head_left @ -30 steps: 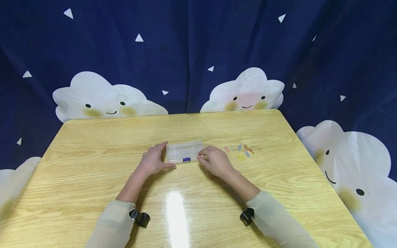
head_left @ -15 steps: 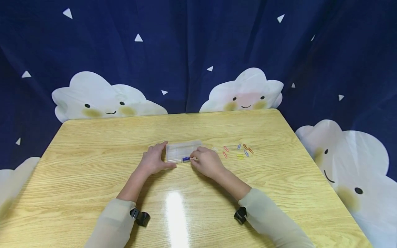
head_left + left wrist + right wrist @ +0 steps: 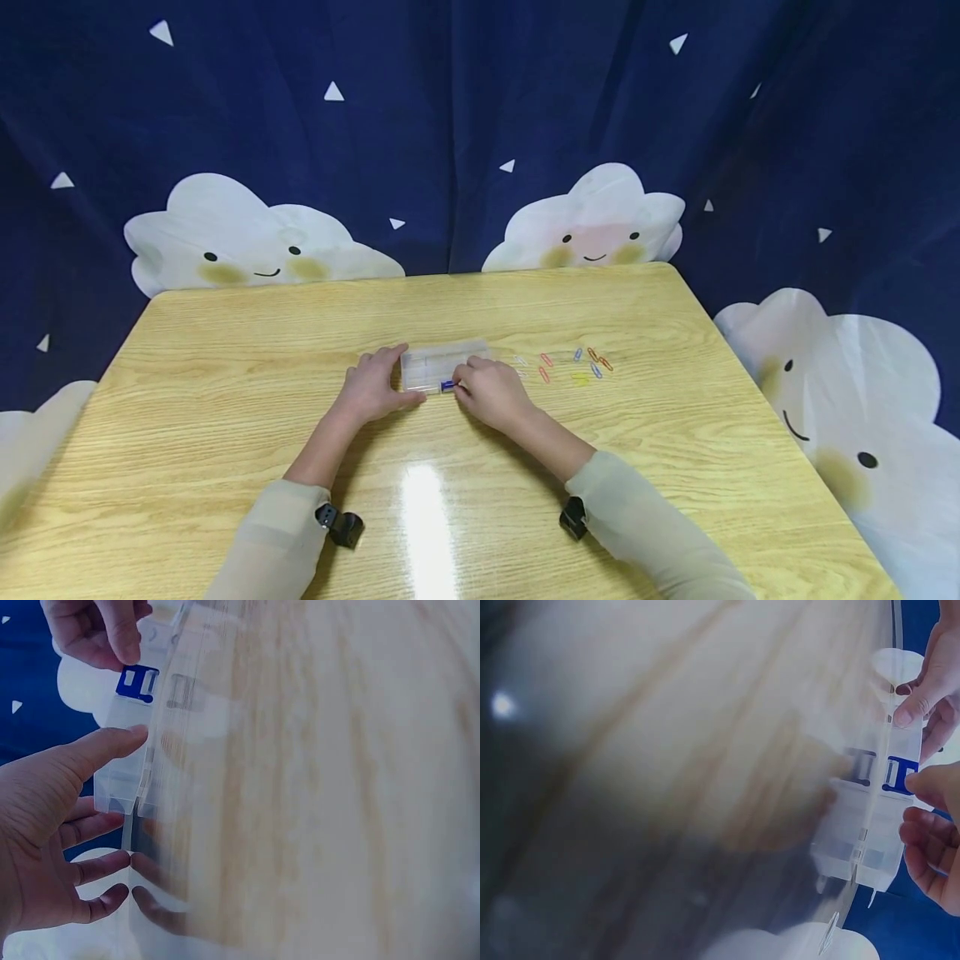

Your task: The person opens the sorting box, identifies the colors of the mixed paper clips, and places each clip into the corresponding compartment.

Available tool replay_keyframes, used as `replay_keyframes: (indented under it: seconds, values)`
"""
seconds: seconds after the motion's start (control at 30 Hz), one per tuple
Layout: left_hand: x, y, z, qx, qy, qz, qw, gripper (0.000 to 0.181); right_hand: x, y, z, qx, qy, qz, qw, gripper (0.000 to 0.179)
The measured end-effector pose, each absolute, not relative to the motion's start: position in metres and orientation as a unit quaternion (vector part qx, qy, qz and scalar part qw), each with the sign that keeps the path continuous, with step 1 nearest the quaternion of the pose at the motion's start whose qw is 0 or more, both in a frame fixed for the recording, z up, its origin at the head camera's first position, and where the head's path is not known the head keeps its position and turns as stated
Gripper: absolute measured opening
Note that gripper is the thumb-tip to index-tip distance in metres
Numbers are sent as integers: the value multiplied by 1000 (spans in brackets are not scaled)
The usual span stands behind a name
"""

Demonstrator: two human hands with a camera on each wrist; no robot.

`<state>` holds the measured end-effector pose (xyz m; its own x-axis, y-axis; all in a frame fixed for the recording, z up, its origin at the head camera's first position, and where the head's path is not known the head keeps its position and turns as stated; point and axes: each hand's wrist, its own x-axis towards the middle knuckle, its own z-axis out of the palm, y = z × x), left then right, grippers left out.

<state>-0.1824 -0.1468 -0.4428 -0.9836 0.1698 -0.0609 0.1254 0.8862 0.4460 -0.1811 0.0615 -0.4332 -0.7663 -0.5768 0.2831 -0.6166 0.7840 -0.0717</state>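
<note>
A clear plastic compartment box (image 3: 435,360) with its lid down lies mid-table. On its front side is a blue latch (image 3: 137,682). My left hand (image 3: 372,387) grips the box's left end, thumb along the front and index finger towards the back corner. The right hand (image 3: 491,392) is at the box's front right, a fingertip on the blue latch in both wrist views and its other fingers bent. That hand hides the box's right front part in the head view. No contents can be made out through the plastic.
Right of the box lie loose paper clips: white (image 3: 521,361), pink (image 3: 545,374), blue (image 3: 596,370), yellow (image 3: 581,378) and orange-red (image 3: 593,355). The wooden table (image 3: 262,350) ends at a dark blue curtain (image 3: 420,100) with cloud prints.
The right hand has slid left along the box's front, from its right corner onto the blue latch, uncovering pink and white paper clips. My left hand stays on the box, which has barely moved.
</note>
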Motion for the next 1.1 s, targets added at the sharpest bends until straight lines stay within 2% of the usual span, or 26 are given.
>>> replay_keyframes:
  seconds: [0.4,1.1]
  values:
    - [-182,-146,-442,86,972,214,45,84,-183,57,-433,314,-938,75,128,3]
    - [-183,-146,-439,87,971,217,53,84,-185,57,-436,329,-934,56,127,7]
